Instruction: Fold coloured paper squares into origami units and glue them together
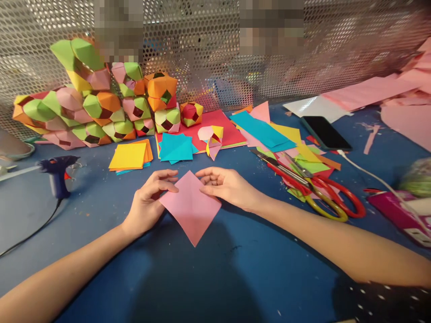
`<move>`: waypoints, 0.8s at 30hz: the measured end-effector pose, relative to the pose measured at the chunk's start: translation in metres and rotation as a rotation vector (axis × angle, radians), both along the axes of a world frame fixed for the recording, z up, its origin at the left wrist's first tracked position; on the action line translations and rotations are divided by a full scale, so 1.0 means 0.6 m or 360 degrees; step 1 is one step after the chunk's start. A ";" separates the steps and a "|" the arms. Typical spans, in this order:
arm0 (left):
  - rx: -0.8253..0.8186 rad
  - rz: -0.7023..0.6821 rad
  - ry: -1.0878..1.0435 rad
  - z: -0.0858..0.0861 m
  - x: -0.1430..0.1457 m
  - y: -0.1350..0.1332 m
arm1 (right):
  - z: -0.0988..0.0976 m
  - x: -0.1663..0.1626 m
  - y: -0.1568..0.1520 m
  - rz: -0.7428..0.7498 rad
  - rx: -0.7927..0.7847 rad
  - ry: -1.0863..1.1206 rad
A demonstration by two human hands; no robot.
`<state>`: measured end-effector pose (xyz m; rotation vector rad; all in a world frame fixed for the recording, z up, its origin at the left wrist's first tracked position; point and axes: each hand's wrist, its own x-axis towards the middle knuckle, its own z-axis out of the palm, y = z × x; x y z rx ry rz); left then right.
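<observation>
Workbench, blue (286,287), fills most of frame, w/ perforated metal screen (188,49) along its 12 o'clock side; clock centers on pink paper sq. (191,211). Stack of multicolored folded-paper balls (108,102) stands before screen at approx. 10-11. Pink scrap paper (409,116) heaps far off at 2. Red sheet (225,122) lies betw. 12 & 1. Scissors (296,176) w/ red & yellow handles rest on cut paper near 3. R hand (232,186) at 2 pinches sq.'s upper-R edge, thumb on top; L hand (150,197) at 9-10 pinches upper-L edge, thumb also on top. Sq. is just below mid-frame betw. the 2 hands, corners at approx. 12, 3, 6 & 9; can't tell if it touches bench. Phone (325,132) w/ white cable lies at 2, glue gun (58,166) near 9. Stacked paper sqs., yellow on top (125,156), sit at 10; blue sqs. (177,147) betw. 11 & 12. Small pink-&-yellow folded piece (215,146) is partly on red sheet, approx. 1.
</observation>
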<state>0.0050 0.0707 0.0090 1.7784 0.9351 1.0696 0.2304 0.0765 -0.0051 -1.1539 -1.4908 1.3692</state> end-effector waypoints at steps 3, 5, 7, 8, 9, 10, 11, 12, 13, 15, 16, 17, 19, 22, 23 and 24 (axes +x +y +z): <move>-0.0245 0.0093 0.0059 -0.005 0.000 0.007 | -0.007 0.003 0.006 -0.0137 0.0215 -0.0076; -0.0463 0.0147 -0.0022 -0.010 0.000 0.013 | -0.013 0.007 0.011 -0.0224 0.0373 -0.0156; -0.0541 0.0178 -0.0056 -0.015 0.000 0.017 | -0.018 0.009 0.012 -0.0268 0.0508 -0.0264; -0.0497 0.0193 -0.0019 -0.018 0.001 0.019 | -0.020 0.009 0.012 -0.0281 0.0568 -0.0323; -0.0420 0.0206 0.0054 -0.020 0.002 0.020 | -0.021 0.008 0.010 -0.0290 0.0618 -0.0378; -0.0328 0.0215 0.0147 -0.022 0.003 0.020 | -0.022 0.007 0.008 -0.0288 0.0654 -0.0424; -0.0235 0.0221 0.0246 -0.023 0.003 0.020 | -0.021 0.005 0.006 -0.0274 0.0672 -0.0456; -0.0146 0.0224 0.0339 -0.025 0.004 0.019 | -0.021 0.003 0.003 -0.0251 0.0674 -0.0476; -0.0067 0.0226 0.0430 -0.025 0.005 0.019 | -0.020 0.001 0.000 -0.0226 0.0675 -0.0491; 0.0060 0.0226 0.0600 -0.026 0.004 0.018 | -0.019 -0.002 -0.006 -0.0177 0.0739 -0.0546; 0.0114 0.0222 0.0669 -0.026 0.003 0.018 | -0.019 -0.003 -0.008 -0.0144 0.0827 -0.0594; 0.0160 0.0215 0.0727 -0.025 0.001 0.019 | -0.020 -0.003 -0.009 -0.0097 0.0954 -0.0651; 0.0226 0.0187 0.0822 -0.024 -0.003 0.021 | -0.023 -0.001 -0.011 0.0047 0.1260 -0.0773; 0.0267 0.0165 0.0903 -0.023 -0.008 0.024 | -0.029 0.004 -0.013 0.0255 0.1588 -0.0917; 0.0276 0.0163 0.0918 -0.022 -0.009 0.025 | -0.031 0.005 -0.014 0.0300 0.1637 -0.0951; 0.0286 0.0159 0.0926 -0.022 -0.009 0.025 | -0.032 0.005 -0.016 0.0327 0.1667 -0.0974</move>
